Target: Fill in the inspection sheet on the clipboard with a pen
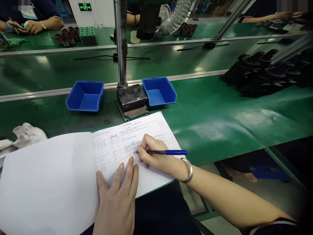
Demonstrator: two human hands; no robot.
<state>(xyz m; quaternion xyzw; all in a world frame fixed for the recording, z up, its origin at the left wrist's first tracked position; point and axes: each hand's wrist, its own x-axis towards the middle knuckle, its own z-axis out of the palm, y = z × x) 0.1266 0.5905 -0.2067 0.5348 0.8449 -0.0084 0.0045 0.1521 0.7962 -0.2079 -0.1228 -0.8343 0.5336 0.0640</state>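
An open booklet of printed forms [156, 130] lies at the table's near edge, with a blank white page [49, 182] turned over to the left. My left hand [119, 189] rests flat on the lower part of the printed page, fingers spread. In my right hand [156, 153] is a ballpoint pen [176, 152] with a blue cap on its back end. Its tip touches or nearly touches the page, just above my left fingertips, beside a line of handwriting. A silver bangle circles my right wrist.
Beyond the booklet stand two blue bins [84, 96] and a dark metal block [131, 97] at the foot of a metal post [121, 42]. Black parts [266, 73] are heaped at right, white cloth [29, 135] at left. Co-workers' hands [34, 26] show across the green table.
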